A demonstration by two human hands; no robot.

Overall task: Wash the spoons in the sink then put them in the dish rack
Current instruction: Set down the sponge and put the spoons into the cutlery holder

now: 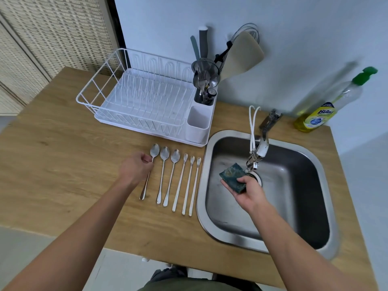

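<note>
Progress: none of the six long-handled metal spoons (176,177) is washed by the look of it; all lie in a row on the wooden counter (63,164), between the white wire dish rack (144,97) and the steel sink (294,198).
Left hand (135,169): fingers curled, pinching the leftmost spoon (151,162) by its neck (not clearly lifted).
Right hand (247,190): gripping a dark green sponge (233,177) over the sink.

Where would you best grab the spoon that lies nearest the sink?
Pinch the thin spoon at mid-handle from above. It lies flat on the counter, close beside its neighbour and near the sink rim, so probably only the top is free.
</note>
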